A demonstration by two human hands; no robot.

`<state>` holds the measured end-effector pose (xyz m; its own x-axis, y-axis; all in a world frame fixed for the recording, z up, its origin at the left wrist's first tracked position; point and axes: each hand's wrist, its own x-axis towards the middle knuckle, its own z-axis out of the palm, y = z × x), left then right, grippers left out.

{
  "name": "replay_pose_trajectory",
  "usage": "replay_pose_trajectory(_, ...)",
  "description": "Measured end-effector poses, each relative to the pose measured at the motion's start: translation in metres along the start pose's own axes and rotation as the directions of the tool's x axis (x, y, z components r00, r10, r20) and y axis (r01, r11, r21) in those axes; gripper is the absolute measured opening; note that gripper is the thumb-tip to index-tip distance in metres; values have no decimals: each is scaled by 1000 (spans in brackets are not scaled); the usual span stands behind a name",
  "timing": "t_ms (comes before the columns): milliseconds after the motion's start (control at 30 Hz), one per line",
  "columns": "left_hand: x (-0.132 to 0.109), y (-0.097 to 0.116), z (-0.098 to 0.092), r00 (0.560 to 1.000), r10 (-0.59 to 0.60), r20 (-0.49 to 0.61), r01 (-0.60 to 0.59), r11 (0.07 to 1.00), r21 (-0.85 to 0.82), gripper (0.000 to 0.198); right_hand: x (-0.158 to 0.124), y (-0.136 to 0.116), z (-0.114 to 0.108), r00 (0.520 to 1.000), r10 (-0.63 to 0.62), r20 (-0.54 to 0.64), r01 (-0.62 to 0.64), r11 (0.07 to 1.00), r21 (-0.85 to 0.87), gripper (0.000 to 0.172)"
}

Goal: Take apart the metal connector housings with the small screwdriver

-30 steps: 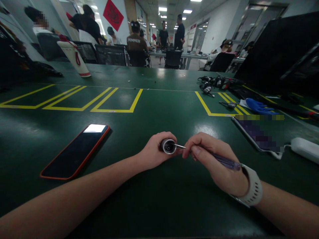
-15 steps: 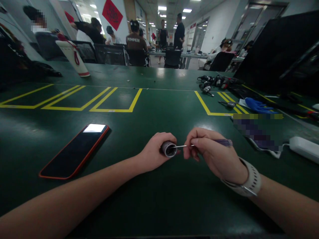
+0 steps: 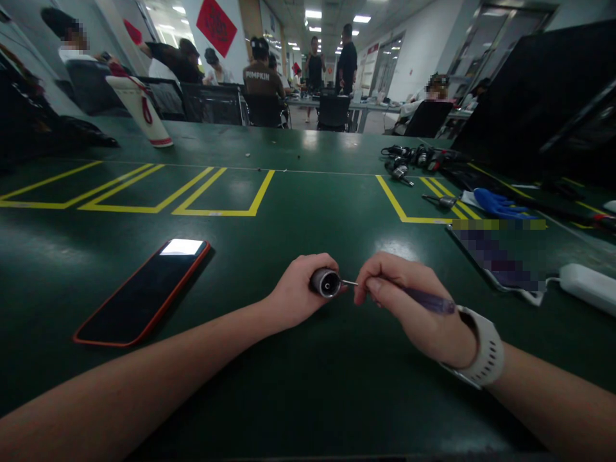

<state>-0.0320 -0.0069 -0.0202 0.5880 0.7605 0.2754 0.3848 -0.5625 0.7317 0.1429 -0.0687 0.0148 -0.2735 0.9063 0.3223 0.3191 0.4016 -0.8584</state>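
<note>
My left hand [image 3: 299, 289] is wrapped round a dark metal cylinder [image 3: 326, 283], whose hollow end faces me and shows a small ring inside. In my right hand [image 3: 404, 292] is a screwdriver [image 3: 430, 301] with a translucent purple handle, pinched between thumb and fingers. Its thin shaft points left, and the tip is at the right edge of the cylinder's rim; whether it touches cannot be made out. Both hands are just above the green table [image 3: 308, 378].
An orange-edged phone [image 3: 144, 292] lies at left. On the right are a second phone [image 3: 495, 260], a white power strip [image 3: 590, 289], a blue glove [image 3: 503, 204], a small metal part [image 3: 443, 201] and dark tools [image 3: 407, 160]. A white cup [image 3: 142, 112] stands far left; people sit beyond.
The screwdriver's tip has moved from the cylinder's open mouth to its right edge. Its handle has tilted lower with my right hand. The cylinder has turned slightly, showing the ring inside.
</note>
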Motion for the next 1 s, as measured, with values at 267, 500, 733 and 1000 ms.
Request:
replay_pose_trajectory(267,0,-1,0,1000,-11,-14,11,998,-66,13,8,17,7,975,223,19,-207,869,449,12)
replay_pose_trajectory(500,1,-2,-1,998,-23,-51,19,997,-79,14,1,19,10,991,120,-62,-92,939,332,14)
replay_pose_trajectory(733,1,-1,0,1000,8,-28,-10,998,-69,15,-1,13,4,997,-20,-81,27,996,83,18)
replay_pose_trajectory(1000,1,-2,-2,999,44,1,-44,995,-90,13,6,15,12,972,236,-4,-202,840,503,12)
